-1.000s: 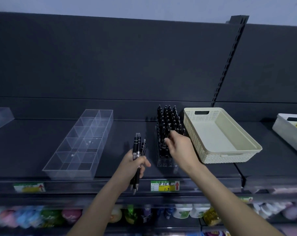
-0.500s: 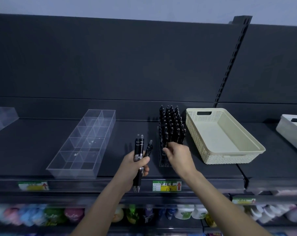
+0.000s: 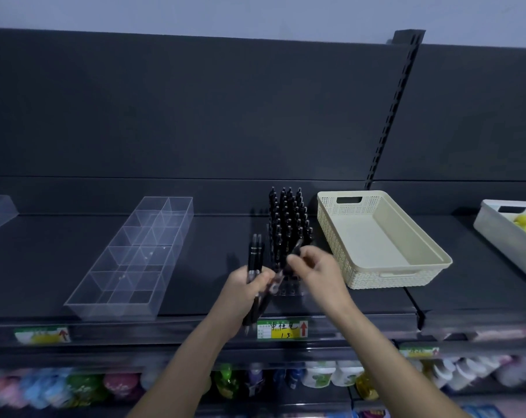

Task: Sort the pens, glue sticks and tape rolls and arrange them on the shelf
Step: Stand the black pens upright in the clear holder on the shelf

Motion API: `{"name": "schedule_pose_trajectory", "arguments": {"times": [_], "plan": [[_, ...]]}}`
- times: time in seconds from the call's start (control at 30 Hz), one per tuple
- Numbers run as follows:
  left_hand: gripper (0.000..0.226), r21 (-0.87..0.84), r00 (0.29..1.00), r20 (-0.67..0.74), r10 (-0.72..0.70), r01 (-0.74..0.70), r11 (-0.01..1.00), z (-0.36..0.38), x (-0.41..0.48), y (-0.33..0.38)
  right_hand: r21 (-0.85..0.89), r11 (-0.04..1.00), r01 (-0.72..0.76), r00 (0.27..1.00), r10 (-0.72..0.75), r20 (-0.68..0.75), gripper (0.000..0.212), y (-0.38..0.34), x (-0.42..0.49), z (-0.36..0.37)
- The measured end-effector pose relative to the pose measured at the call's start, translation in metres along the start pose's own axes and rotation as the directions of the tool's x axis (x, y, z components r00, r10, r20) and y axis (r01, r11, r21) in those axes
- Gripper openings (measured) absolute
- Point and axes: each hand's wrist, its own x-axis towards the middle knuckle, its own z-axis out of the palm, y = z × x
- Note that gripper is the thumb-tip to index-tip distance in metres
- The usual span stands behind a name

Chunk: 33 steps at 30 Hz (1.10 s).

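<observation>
My left hand [image 3: 246,289] grips a small bunch of black pens [image 3: 255,257], tips down, over the front of the dark shelf [image 3: 44,267]. Just to its right my right hand [image 3: 317,274] pinches one black pen [image 3: 281,274], held aslant between the two hands. Behind them a clear pen rack [image 3: 289,289] holds several upright black pens [image 3: 287,224]; its front rows are bare. No glue sticks or tape rolls are in sight.
A clear divided tray [image 3: 129,260] lies left of the rack and a cream perforated basket [image 3: 379,242] right of it. A white bin [image 3: 509,236] with yellow items sits far right. A price label [image 3: 283,328] marks the shelf edge; packaged goods fill the lower shelf.
My right hand has drawn back from the rack toward the left hand and now pinches one pen out of the bunch. The left hand stays put.
</observation>
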Motion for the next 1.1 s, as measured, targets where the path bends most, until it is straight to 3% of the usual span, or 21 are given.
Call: {"name": "schedule_pose_trajectory", "arguments": {"times": [0.1,0.17,0.23,0.33,0.47,0.77,1.1], "plan": [[0.016,-0.023,0.998,-0.050,-0.032,0.031,0.999,-0.011,-0.002,-0.001,-0.078,0.996,0.046,0.975,-0.062,-0.215,0.019,0.001,0.008,-0.021],[0.018,0.079,0.998,-0.058,-0.017,0.021,0.997,-0.017,-0.005,-0.004,-0.106,0.991,0.080,0.958,-0.106,-0.266,0.010,0.001,0.013,-0.028],[0.018,0.144,0.998,-0.061,-0.011,0.020,0.989,-0.017,-0.006,-0.007,-0.204,0.973,0.108,0.953,-0.160,-0.259,0.018,0.001,0.015,-0.025],[0.019,0.056,0.995,-0.055,-0.089,0.092,0.994,-0.015,-0.006,-0.009,-0.357,0.920,0.162,0.957,-0.235,-0.170,0.026,0.004,0.016,-0.012],[0.011,-0.062,0.988,-0.059,-0.142,0.138,0.988,-0.018,-0.007,-0.007,-0.463,0.868,0.180,0.971,-0.231,-0.054,0.029,0.009,0.013,0.005],[0.010,0.010,0.999,-0.045,-0.007,0.007,1.000,-0.020,-0.012,-0.011,-0.534,0.844,0.049,0.994,-0.092,-0.055,0.020,0.017,0.017,0.016],[0.013,-0.014,0.998,-0.034,0.050,-0.050,0.999,-0.012,-0.012,-0.004,-0.451,0.892,0.026,0.990,-0.085,-0.111,0.024,0.019,0.008,0.007]]}}
